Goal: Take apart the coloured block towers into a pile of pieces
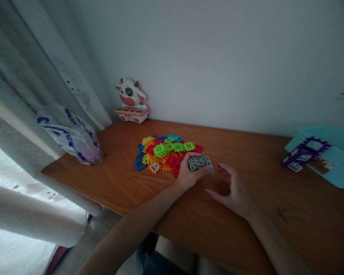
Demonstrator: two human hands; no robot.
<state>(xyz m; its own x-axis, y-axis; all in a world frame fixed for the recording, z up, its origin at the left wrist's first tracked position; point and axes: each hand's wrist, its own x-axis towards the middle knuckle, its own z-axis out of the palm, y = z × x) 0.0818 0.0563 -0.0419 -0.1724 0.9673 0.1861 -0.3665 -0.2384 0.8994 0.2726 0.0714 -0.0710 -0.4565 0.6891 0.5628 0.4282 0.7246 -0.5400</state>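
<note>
A small grey, block-patterned rectangular piece (pixel 199 162) is gripped in my left hand (pixel 188 172), thumb along its near edge and fingers behind it. My right hand (pixel 232 191) is just to the right of that piece, holding nothing, its thumb and fingers spread apart in a curve. Directly behind my left hand lies a heap of colourful interlocking plastic pieces (pixel 160 156) in yellow, red, blue and orange, with a row of bright green ones (pixel 174 148) on top. A white window-shaped piece (pixel 154 168) shows at the heap's front.
The wooden table (pixel 255 152) stands against a wall. At the right, a purple assembled toy (pixel 305 153) leans by a light-blue plastic bin (pixel 339 164). A cow toy keyboard (pixel 131 103) stands at the back left; a plastic bag (pixel 71 133) sits near the curtain (pixel 25 68).
</note>
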